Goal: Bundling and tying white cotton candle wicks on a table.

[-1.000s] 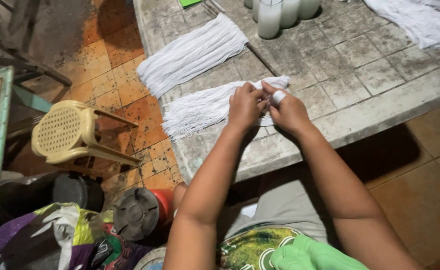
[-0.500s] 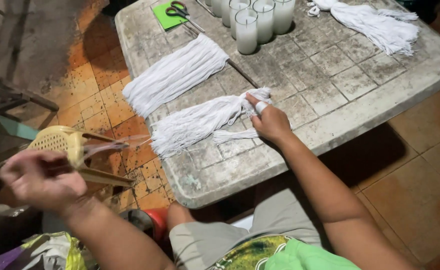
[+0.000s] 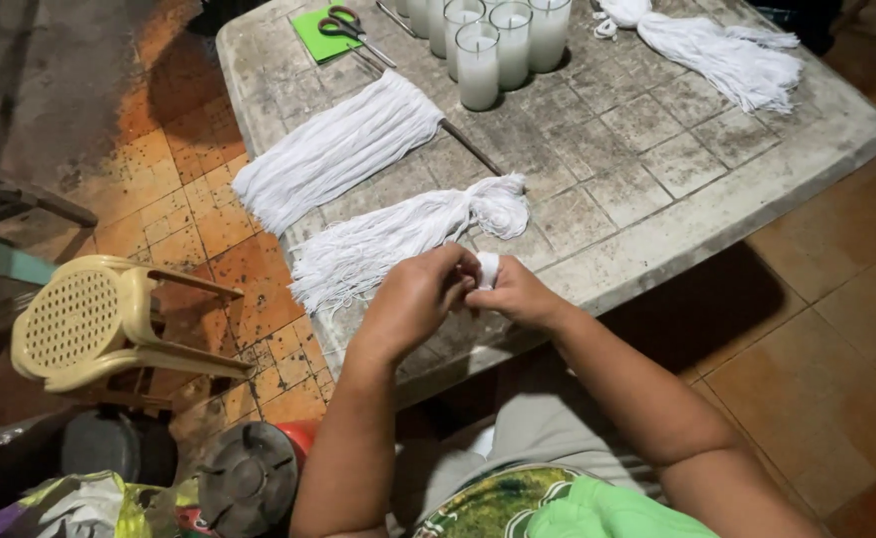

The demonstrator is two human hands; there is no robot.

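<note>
My left hand point(image 3: 413, 299) and my right hand point(image 3: 520, 294) meet fingertip to fingertip over the table's front edge. Both are closed on a small bit of white string point(image 3: 486, 267); how much they hold is hidden by the fingers. Just beyond them lies a white string tassel point(image 3: 398, 234) with a knotted head pointing right and loose ends fanning left. A flat bundle of white string point(image 3: 338, 149) lies farther back on the grey tiled table point(image 3: 657, 169).
Glass candles point(image 3: 478, 60) stand at the back, beside scissors point(image 3: 343, 22) on a green pad. Another white tassel point(image 3: 712, 45) lies at the back right. A yellow plastic stool point(image 3: 89, 319) and bags sit on the floor to the left.
My left hand swung out to the left, then came back to meet my right. My right hand pulled off the tassel's head toward the table's front edge.
</note>
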